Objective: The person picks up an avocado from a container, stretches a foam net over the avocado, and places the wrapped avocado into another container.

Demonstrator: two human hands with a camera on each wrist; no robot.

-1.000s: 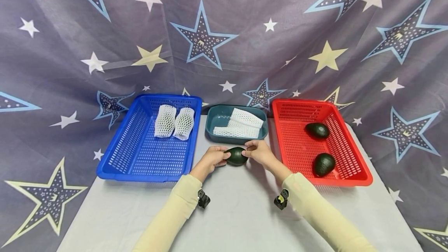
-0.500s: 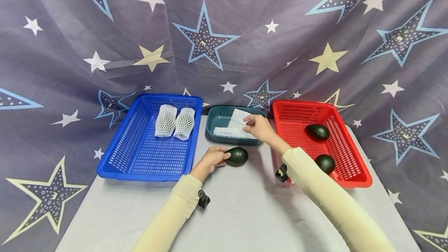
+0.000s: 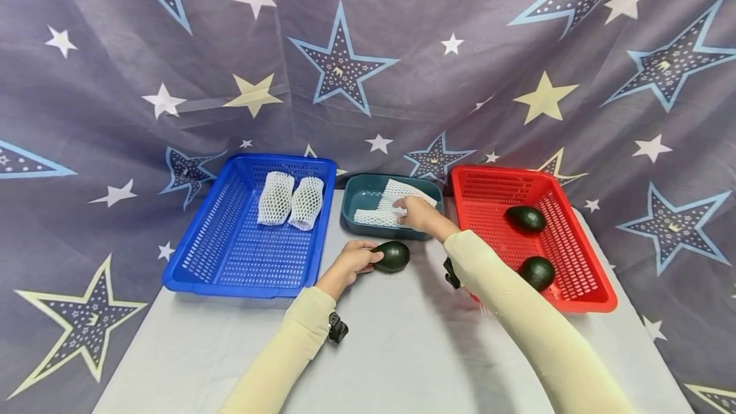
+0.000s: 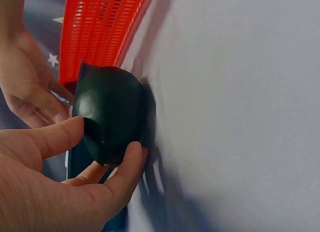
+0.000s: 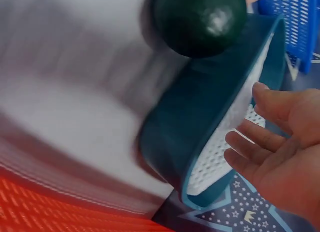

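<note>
A dark green avocado (image 3: 394,257) lies on its side at the middle of the table. My left hand (image 3: 352,262) pinches its left end between thumb and fingertips, as the left wrist view shows close up. Behind it, a teal tub (image 3: 360,200) holds white foam net sleeves (image 3: 375,217). Over the tub's right half is my right hand (image 3: 421,214), thumb and fingers apart and slightly bent. In the right wrist view, the right fingertips (image 5: 231,154) reach over the rim, right at the foam net, with nothing gripped between them.
At left, a blue basket (image 3: 241,267) contains two net-wrapped pieces (image 3: 276,199). To the right stands a red basket (image 3: 483,225) with two avocados, one upper (image 3: 526,218) and one lower (image 3: 537,273), the latter partly behind the right sleeve. A star-patterned cloth hangs behind.
My right hand has left the avocado and moved back over the teal tub, then down toward the foam nets. The left hand stays on the avocado.
</note>
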